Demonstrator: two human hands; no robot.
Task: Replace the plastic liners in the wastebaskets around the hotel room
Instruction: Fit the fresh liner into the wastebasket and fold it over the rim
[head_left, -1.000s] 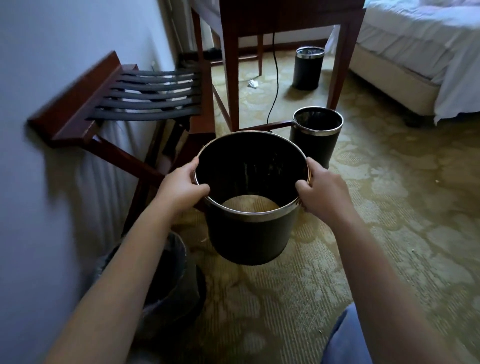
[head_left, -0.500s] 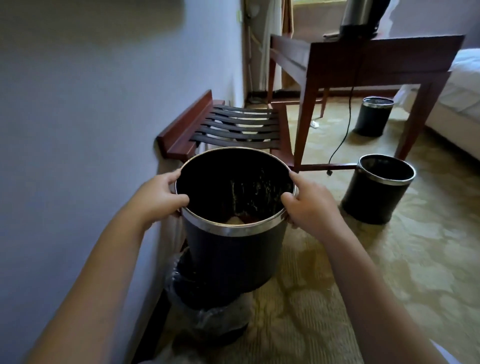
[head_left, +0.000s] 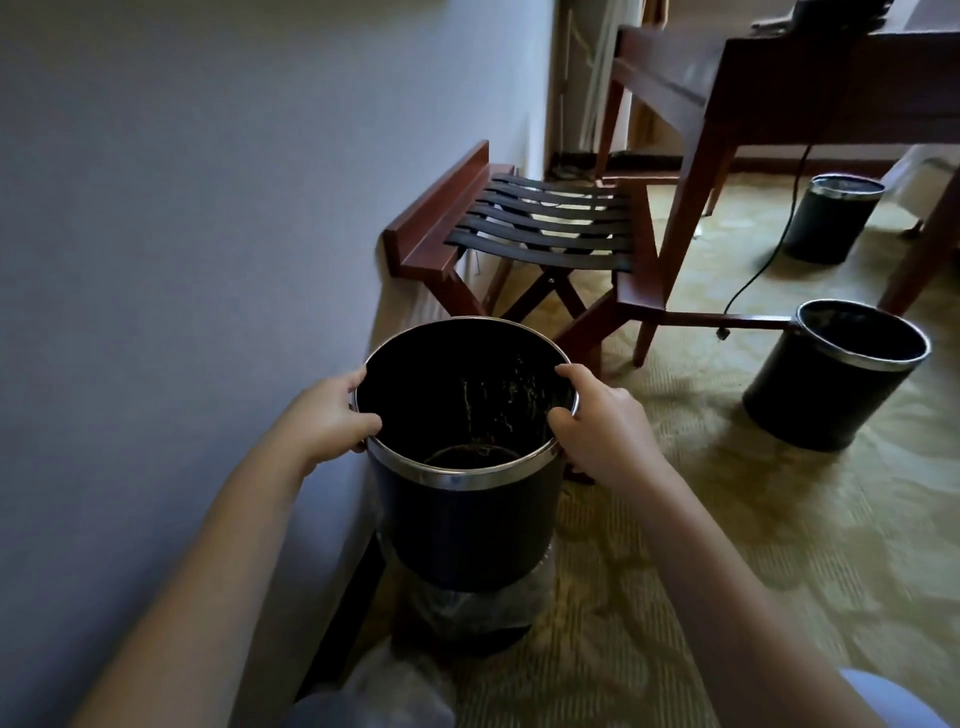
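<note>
Left hand (head_left: 332, 415) and right hand (head_left: 597, 421), centre of the frame, each closed on the chrome rim of a round black wastebasket with a bare, unlined interior (head_left: 467, 509); thumbs hooked inside the rim, fingers on the outer wall. The wastebasket is upright, its base set in or just above a crumpled clear plastic liner (head_left: 467, 603) over a dark round object at lower centre; contact with that object cannot be told. Pale blue-grey wall (head_left: 182, 260) fills the left of the frame. Above centre, a folding wooden luggage rack with black straps (head_left: 540, 228) stands against the wall. At upper right, a dark wooden desk (head_left: 779, 93). Right of centre, a second black chrome-rimmed wastebasket (head_left: 831, 384) stands on the patterned yellow-green carpet (head_left: 727, 519); a third black wastebasket (head_left: 831, 218) stands farther off, at upper right.
</note>
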